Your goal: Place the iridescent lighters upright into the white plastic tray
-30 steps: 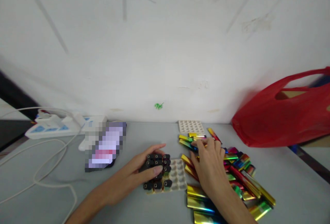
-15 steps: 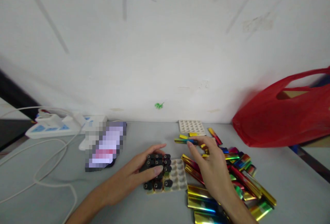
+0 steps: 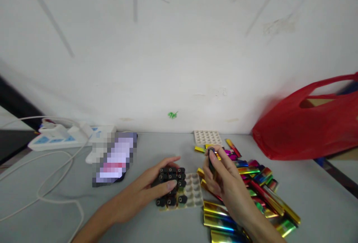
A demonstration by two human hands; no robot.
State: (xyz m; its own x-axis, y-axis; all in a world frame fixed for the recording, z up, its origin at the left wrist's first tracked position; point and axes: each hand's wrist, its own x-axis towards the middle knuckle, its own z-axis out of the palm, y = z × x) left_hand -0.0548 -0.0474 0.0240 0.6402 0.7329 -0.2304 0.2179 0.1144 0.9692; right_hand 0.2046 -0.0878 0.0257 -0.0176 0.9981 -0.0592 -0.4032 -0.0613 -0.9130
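My left hand (image 3: pixel 152 183) wraps around a group of black-topped lighters (image 3: pixel 171 201) standing in rows in a pale tray with round holes (image 3: pixel 194 190). Its thumb lies across the black tops and the index finger stretches behind them; the other fingers are hidden. To the right of the tray, my right hand (image 3: pixel 223 174) is raised above the table with a dark-topped lighter (image 3: pixel 212 157) upright in its closed fingers, most of its body covered. Shiny gold and multicoloured metallic sleeves (image 3: pixel 218 220) lie beneath and beside this hand.
A second pale holed tray (image 3: pixel 207 137) lies by the wall. More metallic pieces (image 3: pixel 268 194) are heaped at the right, near a red bag (image 3: pixel 304 123). To the left are a phone (image 3: pixel 116 159), a power strip (image 3: pixel 69 134) and loose white cables (image 3: pixel 56 200).
My right hand has turned the lighter from lying sideways to upright, bringing its dark end up and curling the fingers around it. My left hand and the tray have stayed put.
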